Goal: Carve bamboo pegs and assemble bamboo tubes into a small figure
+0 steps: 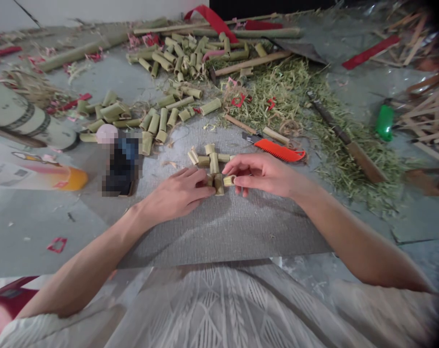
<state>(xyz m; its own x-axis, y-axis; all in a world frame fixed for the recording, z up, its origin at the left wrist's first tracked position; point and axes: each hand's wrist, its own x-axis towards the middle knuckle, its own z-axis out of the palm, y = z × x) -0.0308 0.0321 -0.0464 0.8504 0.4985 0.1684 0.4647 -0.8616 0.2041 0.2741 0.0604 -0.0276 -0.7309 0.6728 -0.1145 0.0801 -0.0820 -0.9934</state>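
Several short bamboo pieces lie on a grey mat (241, 227) in a small figure-like layout, with an upright piece (214, 163) in its middle. My right hand (259, 174) pinches a short bamboo piece (229, 181) between thumb and fingers, just right of the layout's lower part. The fingertips of my left hand (186, 190) press on the layout's lower left, against a bamboo piece (218, 184); a small piece there is partly hidden beneath the fingers.
An orange-handled saw (279, 149) lies behind my right hand. Cut bamboo pieces (163, 60) are heaped at the back, with shavings (277, 84) beside them. A blurred-out phone (121, 166) and a bottle (34, 169) are at left, a cleaver-like tool (364, 162) at right.
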